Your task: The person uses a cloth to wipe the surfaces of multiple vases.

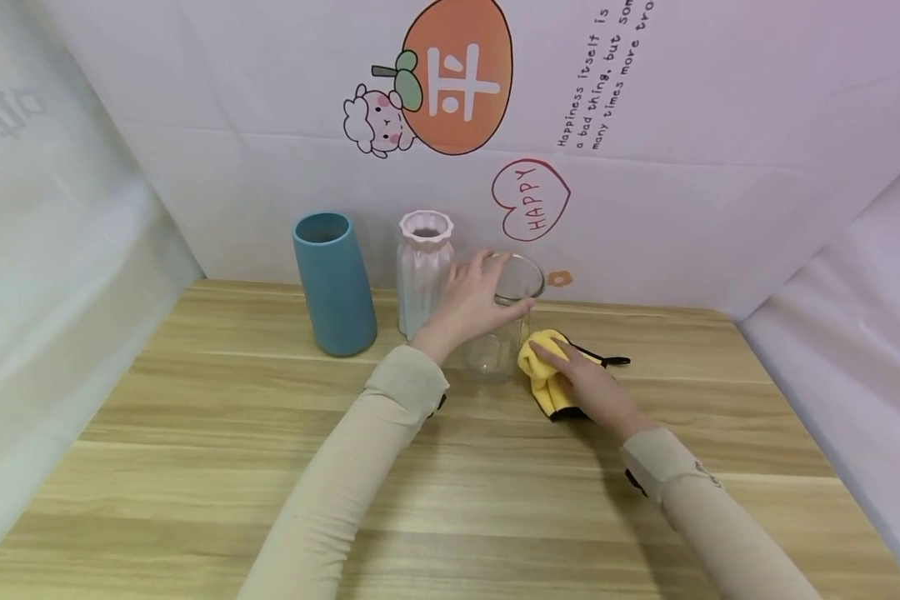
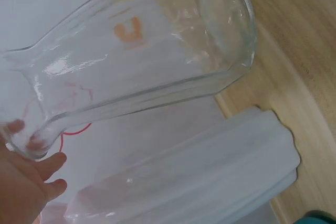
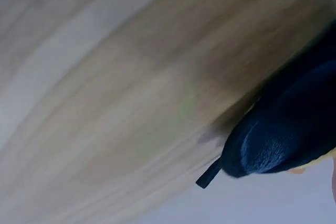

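A clear glass vase (image 1: 491, 354) stands on the wooden table near the back wall. My left hand (image 1: 468, 304) holds it at its flared rim, fingers spread around the mouth; in the left wrist view some fingertips show through the glass vase (image 2: 147, 66). To the right, my right hand (image 1: 588, 383) grips a bunched cloth (image 1: 546, 362), yellow on one side and dark on the other, close beside the vase's lower part. The right wrist view shows the cloth's dark side (image 3: 278, 129) with a small loop; the right fingers are mostly hidden there.
Left of the glass vase stand a pinkish-white ribbed vase (image 1: 420, 283) and a tall blue vase (image 1: 337, 283). A white printed backdrop (image 1: 270, 183) rises behind the table (image 1: 450, 508), with white cloth walls at both sides.
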`<state>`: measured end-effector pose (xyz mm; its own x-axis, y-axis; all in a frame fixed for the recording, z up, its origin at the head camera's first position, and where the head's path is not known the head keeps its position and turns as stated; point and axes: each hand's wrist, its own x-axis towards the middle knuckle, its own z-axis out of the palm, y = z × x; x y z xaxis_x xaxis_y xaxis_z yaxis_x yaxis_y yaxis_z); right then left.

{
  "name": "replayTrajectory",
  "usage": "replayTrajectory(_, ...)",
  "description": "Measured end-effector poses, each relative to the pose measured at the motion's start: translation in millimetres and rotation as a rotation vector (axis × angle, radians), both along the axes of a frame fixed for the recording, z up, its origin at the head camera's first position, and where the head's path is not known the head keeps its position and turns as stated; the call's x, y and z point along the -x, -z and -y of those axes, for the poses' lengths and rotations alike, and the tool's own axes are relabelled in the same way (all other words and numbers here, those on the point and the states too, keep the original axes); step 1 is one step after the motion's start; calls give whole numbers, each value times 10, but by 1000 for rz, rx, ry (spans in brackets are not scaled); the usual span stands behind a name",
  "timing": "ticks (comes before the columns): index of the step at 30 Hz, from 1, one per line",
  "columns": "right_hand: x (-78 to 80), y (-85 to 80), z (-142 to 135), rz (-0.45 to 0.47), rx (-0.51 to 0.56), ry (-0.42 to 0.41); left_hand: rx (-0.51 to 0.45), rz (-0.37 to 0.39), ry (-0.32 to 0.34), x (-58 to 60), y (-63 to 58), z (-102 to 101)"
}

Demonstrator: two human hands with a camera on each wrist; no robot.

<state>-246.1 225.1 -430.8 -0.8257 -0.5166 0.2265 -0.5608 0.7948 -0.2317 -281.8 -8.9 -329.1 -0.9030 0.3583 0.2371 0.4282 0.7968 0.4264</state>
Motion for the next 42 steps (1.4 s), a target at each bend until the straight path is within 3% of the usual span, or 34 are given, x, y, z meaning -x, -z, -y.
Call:
replayTrajectory(4, 49, -37, 49, -114, 145, -36, 37, 11, 10, 11, -37, 8)
replayTrajectory(10, 56, -201, 212, -114, 279, 37, 83, 49, 41, 13, -54, 12)
replayTrajectory(14, 60, -225, 286, -178, 306, 10, 97, 64, 59, 15, -46, 16)
replayTrajectory(18, 75, -178, 295, -250, 302, -33, 97, 52, 60, 24, -32, 20)
replayTrajectory(21, 72, -132, 246, -241, 267, -43, 90, 43, 62, 31, -24, 22)
replayTrajectory(28, 22, -88, 47, 62, 29, 27, 55, 25, 33, 30, 1, 15)
replayTrajectory(31, 25, -73, -17, 126, -55, 34, 34, 37, 3, 11, -4, -2)
replayTrajectory(36, 35, -47, -54, 96, -59, 13, 45, 24, -46, -7, -5, -27)
replayTrajectory(42, 59, -64, -2, -119, 61, -32, 77, -1, -64, -1, -24, -22)
